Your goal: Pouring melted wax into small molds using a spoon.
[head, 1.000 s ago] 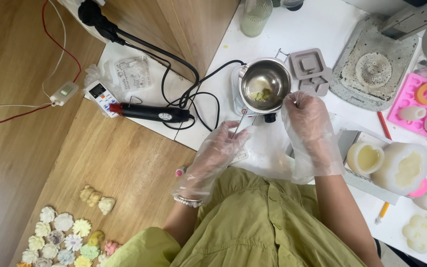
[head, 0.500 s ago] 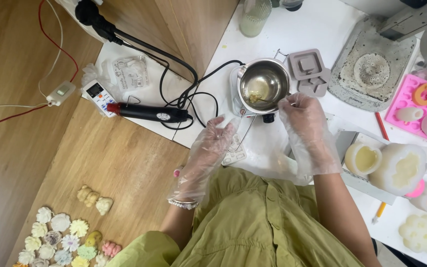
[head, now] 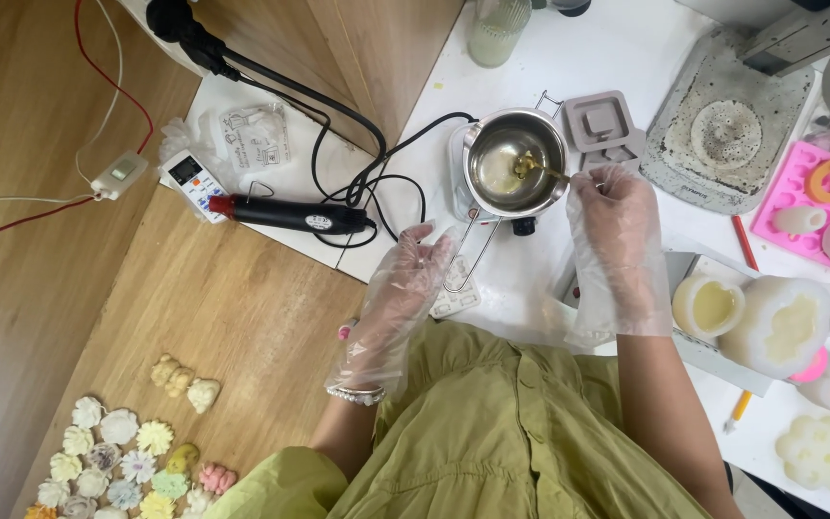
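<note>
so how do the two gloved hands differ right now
The right hand pinches a thin stirring tool whose tip dips into the metal melting pot; the left hand holds nothing. The right hand is closed in a pinch, while the left hand's fingers are loosely spread. The right hand sits beside the pot's rim; the left hand lies lower, by the pot's wire handle. Both wear clear plastic gloves.
</note>
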